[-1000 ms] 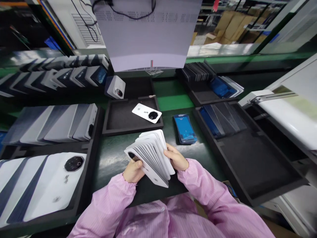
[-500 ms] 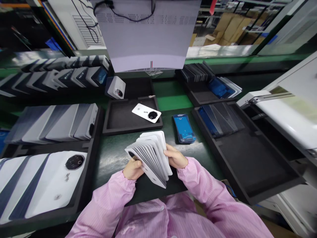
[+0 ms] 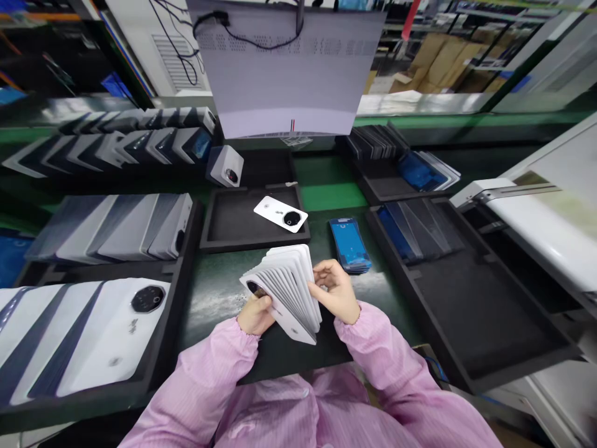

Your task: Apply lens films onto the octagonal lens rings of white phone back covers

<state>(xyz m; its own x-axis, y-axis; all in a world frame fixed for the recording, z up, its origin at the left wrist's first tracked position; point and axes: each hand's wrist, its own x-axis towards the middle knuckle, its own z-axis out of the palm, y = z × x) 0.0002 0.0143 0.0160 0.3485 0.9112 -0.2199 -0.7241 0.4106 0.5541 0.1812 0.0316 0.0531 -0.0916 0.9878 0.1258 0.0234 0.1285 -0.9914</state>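
Note:
My left hand [image 3: 254, 314] grips a fanned stack of white phone back covers [image 3: 286, 289] from below and the left, just above the dark green bench. My right hand [image 3: 338, 289] rests against the stack's right edge, its fingers curled on the outermost covers. Both sleeves are pink. Beyond the stack, one white back cover with a black round camera ring [image 3: 280, 213] lies in a black foam tray [image 3: 233, 239].
Black trays with rows of white covers stand at the left [image 3: 116, 227] and near left [image 3: 88, 339]. A pile of blue-filmed frames [image 3: 349, 244] lies right of centre. A large black tray [image 3: 466, 298] holds dark parts at right. A white sheet [image 3: 289, 68] hangs ahead.
My right hand has lifted higher along the stack's right edge, fingers now at the upper covers. The view has shifted slightly; the left hand keeps its hold.

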